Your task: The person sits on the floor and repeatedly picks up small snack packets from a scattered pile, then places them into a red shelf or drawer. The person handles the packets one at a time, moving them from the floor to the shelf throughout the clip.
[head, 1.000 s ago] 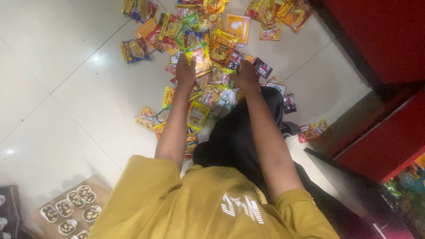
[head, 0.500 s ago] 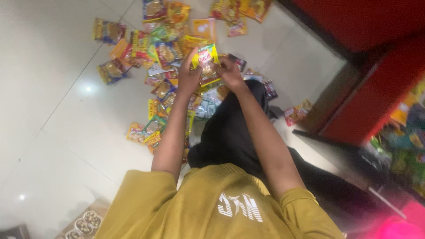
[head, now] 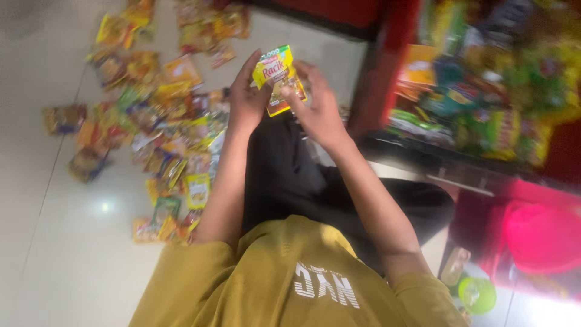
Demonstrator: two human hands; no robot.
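Both hands are raised in front of me, over my black-trousered lap. My left hand [head: 247, 97] and my right hand [head: 318, 109] together grip a small bunch of yellow seasoning sachets [head: 275, 75], the top one yellow, green and red. Below and to the left, a heap of several colourful sachets [head: 157, 133] lies spread over the white tiled floor. My mustard-yellow shirt fills the bottom of the view.
A red shelf unit [head: 393, 66] stands at the right, its lower shelf packed with blurred green and yellow packets [head: 484, 91]. A pink round object [head: 541, 239] and a green lid [head: 476, 295] sit at the lower right. White floor tiles [head: 60, 254] stretch to the left.
My hands have lifted sachets off the floor heap and brought them closer to me. The view has swung right, bringing the stocked red shelf into sight.
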